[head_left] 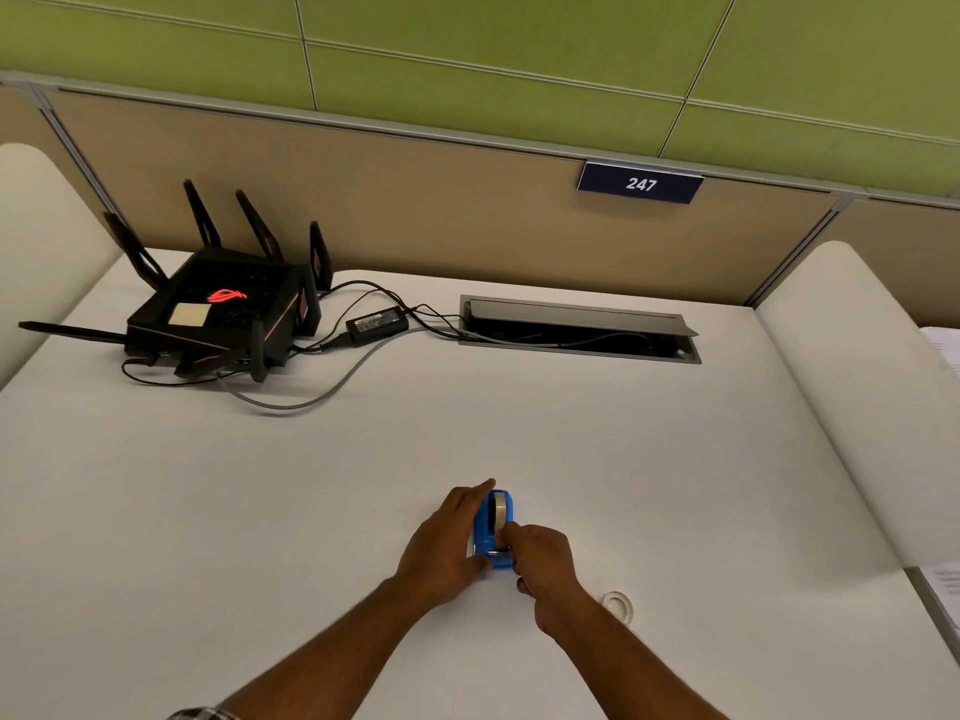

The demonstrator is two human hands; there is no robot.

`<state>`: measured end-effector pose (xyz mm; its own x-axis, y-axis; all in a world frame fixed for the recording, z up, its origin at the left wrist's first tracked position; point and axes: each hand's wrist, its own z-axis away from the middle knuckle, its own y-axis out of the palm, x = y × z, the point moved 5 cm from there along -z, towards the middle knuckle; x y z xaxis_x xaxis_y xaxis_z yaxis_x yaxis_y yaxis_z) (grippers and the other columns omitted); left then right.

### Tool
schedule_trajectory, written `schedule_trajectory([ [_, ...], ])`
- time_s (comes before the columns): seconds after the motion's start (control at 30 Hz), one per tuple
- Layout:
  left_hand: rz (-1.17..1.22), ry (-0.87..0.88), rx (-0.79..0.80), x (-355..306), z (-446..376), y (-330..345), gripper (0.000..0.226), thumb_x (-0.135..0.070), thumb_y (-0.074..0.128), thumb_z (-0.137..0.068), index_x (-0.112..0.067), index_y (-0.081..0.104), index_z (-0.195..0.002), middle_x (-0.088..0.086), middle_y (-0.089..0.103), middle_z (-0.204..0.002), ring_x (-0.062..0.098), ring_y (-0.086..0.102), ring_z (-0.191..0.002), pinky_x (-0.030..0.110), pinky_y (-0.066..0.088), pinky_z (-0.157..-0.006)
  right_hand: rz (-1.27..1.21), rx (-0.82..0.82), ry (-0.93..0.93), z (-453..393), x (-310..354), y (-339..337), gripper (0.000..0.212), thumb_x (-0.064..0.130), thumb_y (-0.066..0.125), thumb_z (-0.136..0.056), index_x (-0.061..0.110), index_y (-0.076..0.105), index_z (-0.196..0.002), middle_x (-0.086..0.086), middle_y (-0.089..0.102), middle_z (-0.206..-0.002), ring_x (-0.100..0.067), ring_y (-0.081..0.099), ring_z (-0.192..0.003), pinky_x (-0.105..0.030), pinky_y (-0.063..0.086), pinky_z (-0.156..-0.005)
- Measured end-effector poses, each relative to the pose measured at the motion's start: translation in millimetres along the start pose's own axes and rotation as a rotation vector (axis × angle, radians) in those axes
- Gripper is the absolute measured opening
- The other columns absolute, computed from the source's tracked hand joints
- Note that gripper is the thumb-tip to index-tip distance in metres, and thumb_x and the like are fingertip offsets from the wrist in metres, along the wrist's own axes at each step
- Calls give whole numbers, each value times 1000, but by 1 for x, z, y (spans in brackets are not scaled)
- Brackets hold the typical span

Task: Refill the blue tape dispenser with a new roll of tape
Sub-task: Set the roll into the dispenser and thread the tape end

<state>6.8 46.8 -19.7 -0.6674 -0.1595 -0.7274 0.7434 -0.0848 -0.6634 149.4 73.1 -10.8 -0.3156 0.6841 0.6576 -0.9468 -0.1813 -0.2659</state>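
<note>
The blue tape dispenser (488, 532) stands on the white desk (467, 439) near the front, with a clear tape roll (500, 509) seated in its top. My left hand (447, 548) wraps the dispenser's left side, fingers reaching along its far end. My right hand (540, 569) pinches at the cutter end of the dispenser, where the tape strip lies; the fingertips hide the strip itself. A thin empty tape ring (618, 605) lies flat on the desk just right of my right wrist.
A black router (223, 314) with several antennas sits at the back left, its power brick (376, 324) and cables trailing to an open cable tray (579, 330) set in the desk. Papers (945, 584) lie at the right edge. A partition with sign 247 (640, 184) stands behind.
</note>
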Motion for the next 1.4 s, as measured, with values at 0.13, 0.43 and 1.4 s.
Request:
schedule_trajectory([
  [0.13,-2,-3,-6,-1,-1,0,93,-28,78,-78,-34,19,-150,-12,35,-150,9,45,-133,18,35,-105,-24,3,-19,3,-4,-1,23,11,68,-80,10,62,-58,-5,44,-56,-18,37,-55,-29,32,-48],
  [0.43,1,-4,-10,-2,-1,1,93,-34,79,-77,-35,20,-150,-11,36,-150,10,44,-134,25,38,-110,-43,0,-5,5,-17,-2,19,13,69,-85,7,66,-67,-8,51,-60,-18,43,-51,-29,41,-54],
  [1.4,-18,0,-16,-2,0,-1,94,-31,79,-78,-34,20,-150,-11,35,-151,9,43,-134,22,37,-109,-36,25,163,0,-17,-8,16,13,70,-82,1,75,-73,-6,56,-52,-14,49,-46,-23,46,-45],
])
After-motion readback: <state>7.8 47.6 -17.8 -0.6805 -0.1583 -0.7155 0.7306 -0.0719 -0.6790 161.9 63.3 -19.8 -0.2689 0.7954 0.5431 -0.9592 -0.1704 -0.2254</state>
